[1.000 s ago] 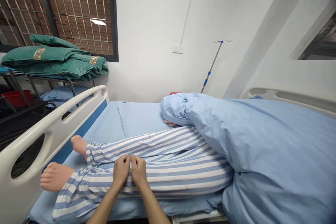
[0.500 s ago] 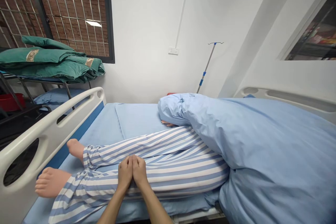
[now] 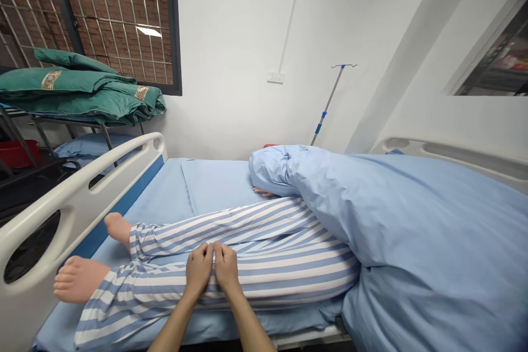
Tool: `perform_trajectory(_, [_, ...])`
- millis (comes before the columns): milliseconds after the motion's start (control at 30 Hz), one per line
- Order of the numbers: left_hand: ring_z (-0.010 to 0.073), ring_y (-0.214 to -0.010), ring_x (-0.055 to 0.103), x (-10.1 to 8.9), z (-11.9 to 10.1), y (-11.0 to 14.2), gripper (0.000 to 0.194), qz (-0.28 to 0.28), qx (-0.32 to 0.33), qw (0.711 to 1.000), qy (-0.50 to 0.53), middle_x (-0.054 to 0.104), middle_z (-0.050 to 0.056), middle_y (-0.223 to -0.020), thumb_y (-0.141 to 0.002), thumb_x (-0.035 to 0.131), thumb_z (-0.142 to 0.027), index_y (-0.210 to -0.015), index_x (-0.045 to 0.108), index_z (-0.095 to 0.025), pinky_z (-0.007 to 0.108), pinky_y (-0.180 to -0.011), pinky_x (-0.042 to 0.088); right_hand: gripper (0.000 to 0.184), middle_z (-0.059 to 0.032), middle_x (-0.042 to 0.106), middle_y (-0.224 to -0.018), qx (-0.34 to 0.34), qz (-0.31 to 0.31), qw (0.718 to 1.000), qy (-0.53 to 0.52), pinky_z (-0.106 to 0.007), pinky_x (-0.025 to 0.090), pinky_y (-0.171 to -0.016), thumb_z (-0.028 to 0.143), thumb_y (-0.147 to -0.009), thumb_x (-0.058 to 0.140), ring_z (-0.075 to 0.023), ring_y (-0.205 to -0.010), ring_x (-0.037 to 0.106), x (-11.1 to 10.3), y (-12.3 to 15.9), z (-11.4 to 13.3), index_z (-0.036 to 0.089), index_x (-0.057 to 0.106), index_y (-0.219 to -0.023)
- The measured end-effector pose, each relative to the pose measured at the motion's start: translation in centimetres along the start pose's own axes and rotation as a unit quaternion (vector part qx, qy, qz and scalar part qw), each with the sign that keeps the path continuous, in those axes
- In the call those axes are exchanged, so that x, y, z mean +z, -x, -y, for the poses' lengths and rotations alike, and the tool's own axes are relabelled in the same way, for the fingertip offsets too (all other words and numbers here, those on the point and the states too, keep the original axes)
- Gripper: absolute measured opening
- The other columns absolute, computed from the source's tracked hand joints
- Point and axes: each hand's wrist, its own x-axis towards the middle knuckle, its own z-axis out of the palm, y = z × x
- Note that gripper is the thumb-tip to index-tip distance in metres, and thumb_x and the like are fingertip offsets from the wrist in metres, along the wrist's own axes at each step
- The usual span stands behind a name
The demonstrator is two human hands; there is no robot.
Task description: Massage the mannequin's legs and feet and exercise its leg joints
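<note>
My left hand (image 3: 199,267) and my right hand (image 3: 226,266) are side by side over the near leg of a figure lying on the bed. Both are curled into loose fists, backs upward, with a narrow gap between the wrists and knuckles almost meeting. No cloth is bunched at either one; whether they touch the leg I cannot tell. The figure wears blue-and-white striped trousers (image 3: 297,269). Its bare feet, one nearer (image 3: 80,279) and one farther (image 3: 118,227), look like a manikin's. A light blue quilt (image 3: 404,220) is folded back over the upper body, and part of a hand (image 3: 264,192) shows beneath its edge.
A cream bed-end board (image 3: 74,198) rises at the left, and another (image 3: 445,151) stands behind the quilt. Blue sheet (image 3: 218,181) covers the mattress. Beyond are an IV pole (image 3: 328,104), a wall socket (image 3: 275,77), green folded bedding (image 3: 82,91) and a barred window (image 3: 119,22).
My fists have parted slightly, the right one shifting a little to the right. The view has tilted slightly. The figure and the quilt lie as before.
</note>
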Motion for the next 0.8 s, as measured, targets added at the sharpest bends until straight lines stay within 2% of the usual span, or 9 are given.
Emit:
perform_trajectory(100, [0.0104,-0.052,0.038,1.0,-2.5,-0.7,0.03,0.001,-0.047,0.997,0.063,0.042,-0.003,-0.049,-0.077,0.037,-0.032,-0.05,0.038,-0.019,0.023,-0.054,0.026,0.039,-0.003,0.058,-0.06,0.017,-0.007,0.996,-0.082,-0.024,0.032,-0.055,0.039,-0.086,0.034,-0.0138,-0.058,0.048,-0.4,-0.2,-0.4,0.016,0.054,-0.062])
perform_trajectory(167, [0.0097,-0.051,0.036,1.6,-4.1,-1.0,0.03,-0.008,-0.046,0.994,0.103,0.036,-0.004,-0.048,-0.077,0.038,-0.033,-0.05,0.033,-0.019,0.022,-0.052,0.026,0.042,-0.0049,0.06,-0.063,0.044,-0.016,0.99,-0.132,-0.024,0.035,-0.056,0.042,-0.087,0.031,-0.0151,-0.061,0.05,-0.8,-0.3,-0.6,0.015,0.055,-0.065])
perform_trajectory(233, [0.0093,-0.05,0.035,2.0,-4.7,-1.0,0.031,-0.027,-0.033,0.993,0.107,0.033,-0.005,-0.048,-0.077,0.038,-0.034,-0.051,0.03,-0.02,0.022,-0.052,0.026,0.044,-0.0051,0.06,-0.062,0.058,-0.016,0.986,-0.154,-0.024,0.035,-0.055,0.044,-0.087,0.03,-0.0151,-0.06,0.05,-1.0,-0.4,-0.9,0.015,0.054,-0.065])
perform_trajectory(300, [0.0097,-0.051,0.036,2.2,-4.1,-0.6,0.031,-0.033,-0.03,0.996,0.082,0.036,-0.005,-0.048,-0.079,0.037,-0.033,-0.051,0.031,-0.019,0.023,-0.053,0.026,0.041,-0.0036,0.057,-0.059,0.052,-0.017,0.989,-0.139,-0.024,0.034,-0.054,0.043,-0.086,0.034,-0.0142,-0.057,0.047,-1.0,-0.2,-0.9,0.015,0.052,-0.061])
perform_trajectory(500, [0.0125,-0.059,0.046,2.1,-0.9,0.5,0.031,-0.006,0.005,1.0,-0.011,0.052,0.0,-0.057,-0.082,0.034,-0.035,-0.057,0.042,-0.019,0.024,-0.06,0.028,0.038,0.0005,0.048,-0.051,0.033,-0.042,0.995,-0.084,-0.023,0.031,-0.052,0.039,-0.086,0.037,-0.0119,-0.052,0.042,-0.4,0.1,-0.9,0.017,0.043,-0.055])
perform_trajectory(633, [0.0135,-0.061,0.048,2.1,-1.0,0.4,0.031,0.004,0.005,1.0,-0.03,0.055,0.001,-0.06,-0.084,0.031,-0.034,-0.059,0.043,-0.019,0.024,-0.062,0.029,0.039,-0.0006,0.051,-0.052,0.029,-0.024,0.998,-0.059,-0.023,0.029,-0.051,0.038,-0.086,0.034,-0.0122,-0.053,0.043,-1.0,-0.4,-0.3,0.017,0.045,-0.055])
perform_trajectory(800, [0.0132,-0.058,0.044,2.1,-1.5,0.5,0.028,0.009,0.005,0.997,-0.072,0.054,0.001,-0.059,-0.082,0.033,-0.031,-0.057,0.041,-0.02,0.025,-0.06,0.027,0.041,0.0015,0.047,-0.049,-0.016,0.012,1.0,0.014,-0.023,0.026,-0.05,0.038,-0.086,0.035,-0.0107,-0.05,0.04,-3.2,-1.2,0.7,0.017,0.043,-0.051])
